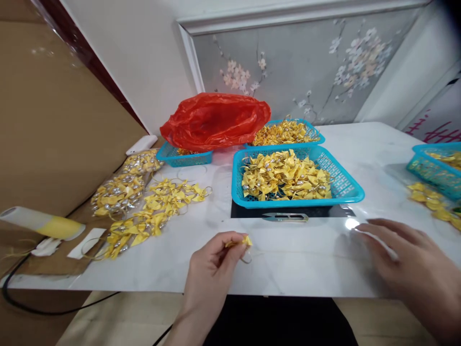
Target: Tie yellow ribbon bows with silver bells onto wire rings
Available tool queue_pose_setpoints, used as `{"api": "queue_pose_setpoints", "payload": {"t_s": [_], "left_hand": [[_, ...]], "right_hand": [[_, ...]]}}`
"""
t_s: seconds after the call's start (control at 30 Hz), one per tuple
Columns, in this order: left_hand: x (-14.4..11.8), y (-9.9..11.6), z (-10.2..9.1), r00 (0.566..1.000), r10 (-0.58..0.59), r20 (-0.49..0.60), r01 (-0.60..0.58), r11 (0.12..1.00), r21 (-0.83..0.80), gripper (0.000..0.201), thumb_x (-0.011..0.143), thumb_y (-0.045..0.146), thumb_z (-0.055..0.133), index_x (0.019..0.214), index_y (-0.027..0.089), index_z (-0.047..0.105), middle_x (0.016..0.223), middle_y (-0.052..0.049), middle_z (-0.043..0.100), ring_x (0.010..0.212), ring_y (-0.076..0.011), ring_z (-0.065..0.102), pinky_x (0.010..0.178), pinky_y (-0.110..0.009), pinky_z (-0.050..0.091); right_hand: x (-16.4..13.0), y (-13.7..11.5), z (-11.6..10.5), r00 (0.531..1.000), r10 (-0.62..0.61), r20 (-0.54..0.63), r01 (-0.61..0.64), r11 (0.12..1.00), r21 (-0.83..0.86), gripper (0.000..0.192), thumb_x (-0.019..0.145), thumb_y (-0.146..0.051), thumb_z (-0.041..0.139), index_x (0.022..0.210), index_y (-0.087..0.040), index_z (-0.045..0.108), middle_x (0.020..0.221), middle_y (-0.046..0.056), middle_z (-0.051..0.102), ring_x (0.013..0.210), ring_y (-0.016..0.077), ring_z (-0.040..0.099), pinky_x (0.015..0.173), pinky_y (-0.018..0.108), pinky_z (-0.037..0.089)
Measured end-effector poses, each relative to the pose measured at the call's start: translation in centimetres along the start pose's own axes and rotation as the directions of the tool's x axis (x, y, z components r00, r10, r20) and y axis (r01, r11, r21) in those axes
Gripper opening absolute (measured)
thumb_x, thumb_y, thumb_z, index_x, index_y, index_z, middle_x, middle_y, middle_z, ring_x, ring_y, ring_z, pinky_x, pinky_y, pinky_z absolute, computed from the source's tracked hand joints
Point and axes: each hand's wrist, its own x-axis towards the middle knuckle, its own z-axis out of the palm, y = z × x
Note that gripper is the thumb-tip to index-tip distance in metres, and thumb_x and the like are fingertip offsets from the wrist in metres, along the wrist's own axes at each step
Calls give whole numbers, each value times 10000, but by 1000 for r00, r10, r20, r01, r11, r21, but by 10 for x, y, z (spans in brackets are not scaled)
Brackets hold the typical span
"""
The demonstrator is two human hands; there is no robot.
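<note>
Yellow ribbon bow (pixel 246 240), small and folded, is pinched between the thumb and fingertips of the left hand (pixel 212 269), just above the near edge of the white marble-patterned table (pixel 288 264); a thin wire loop hangs from the bow below the fingers. The right hand (pixel 403 254) lies to the right, blurred, its fingers spread and pointing left just over the table top, holding nothing that can be made out.

Just beyond the two hands lies a small pair of metal thread snips (pixel 285 217), on a dark patch of the table. Behind it stands a blue plastic basket (pixel 345 190) heaped with the same yellow bows. A second blue basket (pixel 317 136) of yellow pieces sits farther back, touching the first, and a red plastic bag (pixel 216 120) lies crumpled to its left, covering part of a third small blue basket (pixel 187 157). At the right edge of the table another blue basket (pixel 425 168) shows in part, with loose yellow bows (pixel 428 199) in front of it.

On the left of the table a spread of yellow bows on wire rings (pixel 158 206) lies loose, and just beside them, farther left, are clear bags of bows (pixel 118 192). A glue gun with a yellow body (pixel 43 223) rests at the near left, its black cord (pixel 21 298) trailing off the table.
</note>
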Motion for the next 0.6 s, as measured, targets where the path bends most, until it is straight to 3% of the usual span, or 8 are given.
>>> {"api": "queue_pose_setpoints", "payload": {"t_s": [0.07, 0.17, 0.3, 0.5, 0.6], "left_hand": [[-5, 2, 2, 1000, -15, 20, 15, 999, 29, 87, 747, 160, 770, 821, 204, 779, 714, -11, 785, 630, -140, 688, 632, -196, 549], [-13, 8, 7, 998, -36, 54, 35, 999, 33, 123, 769, 149, 745, 861, 228, 766, 745, 7, 797, 663, -136, 715, 658, -177, 563], [-23, 10, 9, 999, -12, 43, 14, 999, -51, 169, 801, 130, 715, 900, 263, 745, 760, 40, 796, 654, -106, 719, 644, -129, 567], [-28, 1, 6, 989, 111, 98, -112, 994, 8, 274, 811, 88, 687, 894, 324, 798, 898, 57, 805, 667, -86, 735, 648, -99, 580], [-27, 2, 8, 991, 104, 87, -109, 992, 57, 265, 788, 94, 703, 883, 318, 806, 915, 50, 816, 670, -90, 743, 652, -97, 580]], "right_hand": [[4, -18, 16, 992, -120, 41, 120, 993, -19, 308, 973, -439, 520, 950, -235, 749, 1118, 96, 715, 944, 282, 686, 745, 428, 555], [14, -47, 39, 941, -306, 145, 306, 952, 20, 316, 1026, -316, 425, 1046, -217, 725, 1150, 52, 719, 978, 222, 693, 863, 376, 564], [25, -69, 54, 869, -426, 250, 437, 899, 11, 290, 970, -106, 441, 1076, -131, 711, 1099, 124, 729, 957, 298, 677, 819, 451, 557], [26, -70, 50, 855, -406, 323, 414, 909, 49, 350, 890, -3, 381, 1087, -53, 665, 942, 198, 681, 867, 369, 635, 711, 539, 528], [24, -70, 39, 878, -363, 313, 336, 932, 138, 319, 947, -59, 347, 1147, -88, 593, 918, 152, 652, 816, 280, 639, 678, 428, 556]]}}
